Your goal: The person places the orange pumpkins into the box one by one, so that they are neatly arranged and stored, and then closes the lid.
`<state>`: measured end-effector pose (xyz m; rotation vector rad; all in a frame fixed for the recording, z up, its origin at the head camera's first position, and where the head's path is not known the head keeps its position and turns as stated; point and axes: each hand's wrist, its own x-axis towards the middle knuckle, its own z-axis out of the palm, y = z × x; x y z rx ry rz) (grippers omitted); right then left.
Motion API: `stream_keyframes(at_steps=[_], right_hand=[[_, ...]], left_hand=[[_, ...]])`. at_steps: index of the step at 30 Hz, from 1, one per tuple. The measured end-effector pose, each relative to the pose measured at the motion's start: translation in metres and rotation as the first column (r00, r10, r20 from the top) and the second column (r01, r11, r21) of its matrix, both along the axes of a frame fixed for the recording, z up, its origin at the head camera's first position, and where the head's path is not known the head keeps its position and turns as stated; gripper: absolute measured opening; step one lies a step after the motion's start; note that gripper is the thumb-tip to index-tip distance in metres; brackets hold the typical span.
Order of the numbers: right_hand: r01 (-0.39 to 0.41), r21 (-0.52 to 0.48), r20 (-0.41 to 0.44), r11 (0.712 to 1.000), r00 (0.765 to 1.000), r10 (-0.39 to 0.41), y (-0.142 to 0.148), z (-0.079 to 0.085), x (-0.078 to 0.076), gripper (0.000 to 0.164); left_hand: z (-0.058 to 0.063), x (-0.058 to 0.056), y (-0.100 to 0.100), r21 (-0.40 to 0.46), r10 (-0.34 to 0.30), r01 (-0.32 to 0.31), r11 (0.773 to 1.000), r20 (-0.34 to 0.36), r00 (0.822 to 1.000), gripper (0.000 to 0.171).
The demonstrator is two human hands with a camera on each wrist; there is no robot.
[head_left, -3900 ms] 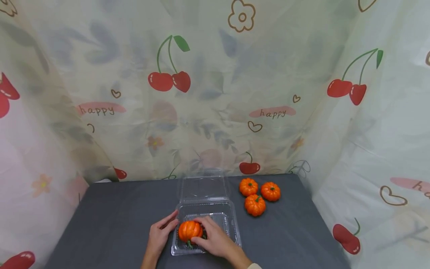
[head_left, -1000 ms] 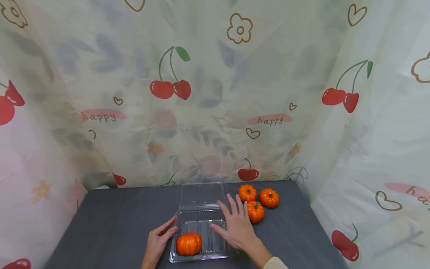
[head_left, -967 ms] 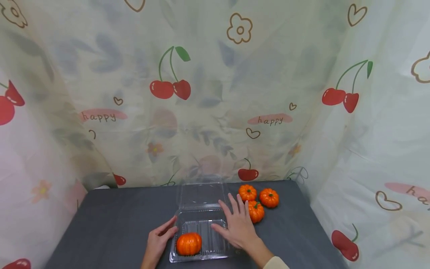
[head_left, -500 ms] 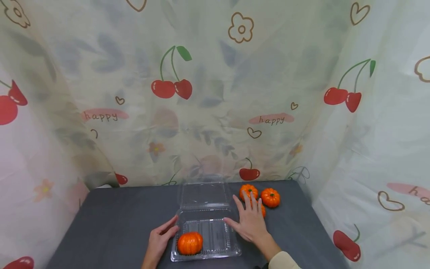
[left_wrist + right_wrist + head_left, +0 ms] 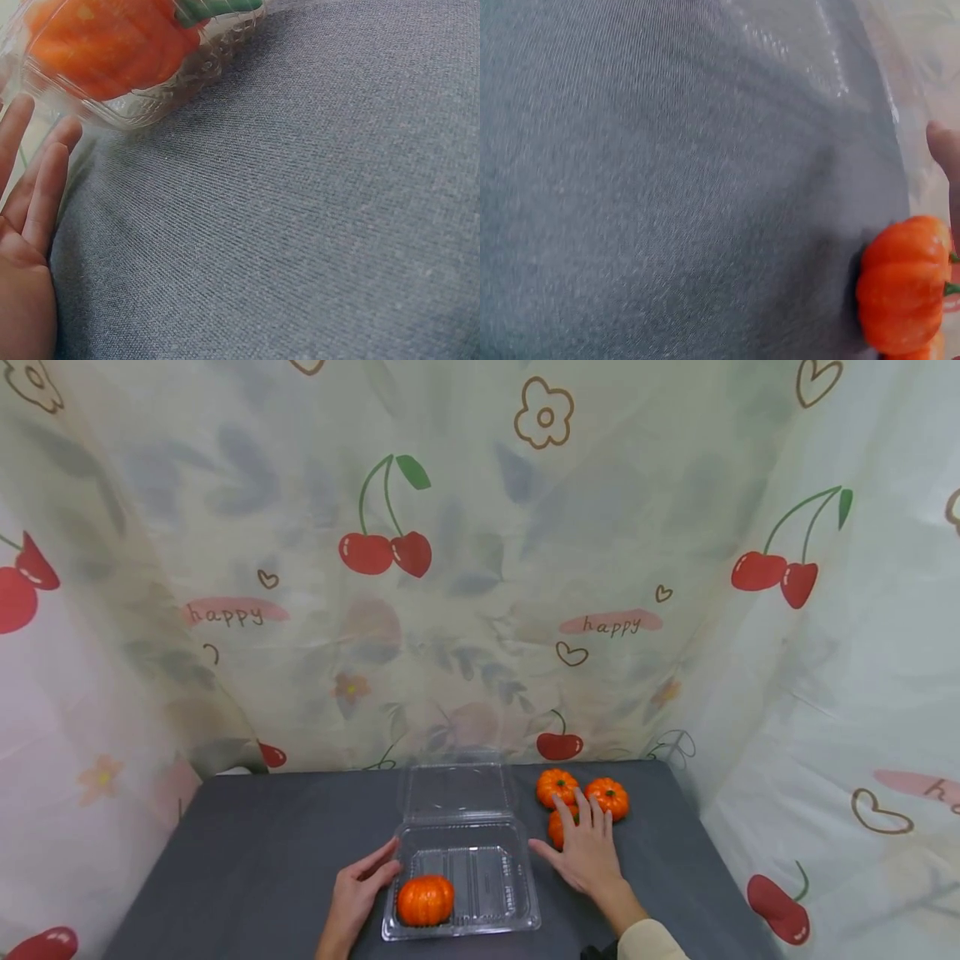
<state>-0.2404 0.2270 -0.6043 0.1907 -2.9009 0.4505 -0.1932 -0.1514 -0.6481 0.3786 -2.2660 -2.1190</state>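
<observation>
A clear plastic clamshell box [image 5: 525,893] lies with its lid raised open at the back. In its front left corner sits a small orange toy pumpkin [image 5: 425,900], its green stem [image 5: 217,9] visible through the plastic in the left wrist view. My left hand [image 5: 352,897] rests at the box's left rim, fingers [image 5: 46,195] fairly straight alongside the wall. Over the nearest of three other pumpkins [image 5: 557,828] is my right hand [image 5: 588,856], fingers spread and partly covering it. The right wrist view shows that pumpkin [image 5: 901,292] close below the thumb.
Two more pumpkins, one at the back [image 5: 557,785] and one to the right [image 5: 609,798], stand close behind my right fingers. The dark grey tabletop [image 5: 262,860] ends at a printed curtain [image 5: 465,610], which also hangs along both sides.
My right hand has let go of the pumpkin in the box's front left corner, then moved right and away to the pumpkin group. The left hand stays at the box's left side.
</observation>
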Motion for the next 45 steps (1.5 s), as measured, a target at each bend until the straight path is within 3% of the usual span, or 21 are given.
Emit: stream_keyframes(at_steps=[8,15,19,30,38,45], right_hand=[[0.114,-0.037,-0.021,0.993,0.993,-0.115,0.011,-0.006,-0.005,0.087],[0.166,-0.263,0.012,0.951,0.986,-0.169,0.018,-0.01,-0.002,0.069],[0.18,-0.33,0.048,0.927,0.984,-0.174,0.021,-0.015,-0.002,0.061],[0.235,-0.418,0.16,0.877,0.97,-0.184,0.024,-0.018,-0.003,0.073],[0.254,-0.415,0.223,0.874,0.959,-0.173,0.02,-0.019,-0.001,0.086],[0.269,-0.457,0.247,0.848,0.954,-0.17,0.017,-0.016,0.003,0.085]], left_hand=[[0.004,-0.004,-0.001,-0.011,-0.004,0.004,1.0,-0.023,1.0,0.042],[0.001,-0.001,-0.001,-0.011,0.001,-0.001,1.0,-0.019,1.0,0.043],[-0.001,-0.001,0.001,0.002,0.006,-0.006,1.0,-0.021,1.0,0.042],[0.0,-0.002,0.003,-0.006,0.008,-0.008,1.0,-0.007,1.0,0.043],[0.002,0.001,0.005,0.022,-0.009,0.009,1.0,-0.018,1.0,0.046],[-0.001,0.002,0.001,0.028,0.011,-0.011,1.0,0.0,1.0,0.045]])
